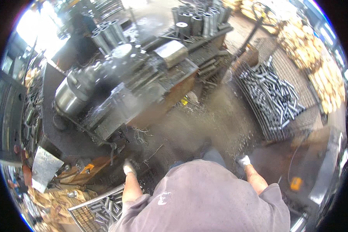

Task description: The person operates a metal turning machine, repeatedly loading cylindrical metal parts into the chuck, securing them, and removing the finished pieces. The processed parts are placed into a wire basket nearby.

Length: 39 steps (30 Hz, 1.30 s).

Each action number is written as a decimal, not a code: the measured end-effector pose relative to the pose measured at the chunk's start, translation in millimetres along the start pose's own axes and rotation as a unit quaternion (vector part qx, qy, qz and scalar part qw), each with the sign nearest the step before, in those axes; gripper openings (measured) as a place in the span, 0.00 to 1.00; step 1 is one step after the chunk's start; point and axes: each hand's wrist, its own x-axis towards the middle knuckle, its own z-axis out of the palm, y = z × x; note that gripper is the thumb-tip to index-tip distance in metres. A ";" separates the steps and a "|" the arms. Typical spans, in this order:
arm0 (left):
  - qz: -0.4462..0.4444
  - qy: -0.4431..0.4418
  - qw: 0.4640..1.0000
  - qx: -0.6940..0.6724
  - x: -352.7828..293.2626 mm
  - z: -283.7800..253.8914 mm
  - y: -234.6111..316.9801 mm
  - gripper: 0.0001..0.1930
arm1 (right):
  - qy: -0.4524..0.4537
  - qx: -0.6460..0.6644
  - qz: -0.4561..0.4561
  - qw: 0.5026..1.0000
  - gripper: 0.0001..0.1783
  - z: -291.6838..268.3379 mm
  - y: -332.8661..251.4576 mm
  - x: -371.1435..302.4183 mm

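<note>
My left hand (129,167), in a pale work glove with darker fingers, hangs low beside my body. It is nearest to a wire crate (76,216) of short metal tubes (111,207) at the lower left. On the other side, my right hand (243,161), gloved the same way, hangs by my hip, apart from the things around it. The fingers of both hands are too small and blurred to read. Ahead of me to the left stands a lathe, its round steel chuck (70,94) at the left end and its bed (127,102) dusty with grey swarf.
A wire bin (255,112) full of short metal tubes (278,92) stands on the right. Larger upright cylinders (199,23) crowd the bench behind the lathe. Metal shavings (143,133) litter the floor. Yellowish bundles (301,42) are piled at the far right.
</note>
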 end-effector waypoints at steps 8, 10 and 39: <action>0.301 0.481 0.823 0.016 -48.3 -32.2 93.5 0.27 | 0.004 0.100 0.004 0.995 0.13 -105.7 -139.7 145.1; 0.356 0.529 0.757 0.140 -82.9 -55.0 122.2 0.29 | 0.093 0.095 -0.092 0.987 0.13 -145.5 -199.2 185.5; 0.094 0.108 0.773 0.618 -89.1 75.3 -206.3 0.21 | -0.273 -0.295 -0.690 0.602 0.20 -346.0 -953.9 171.4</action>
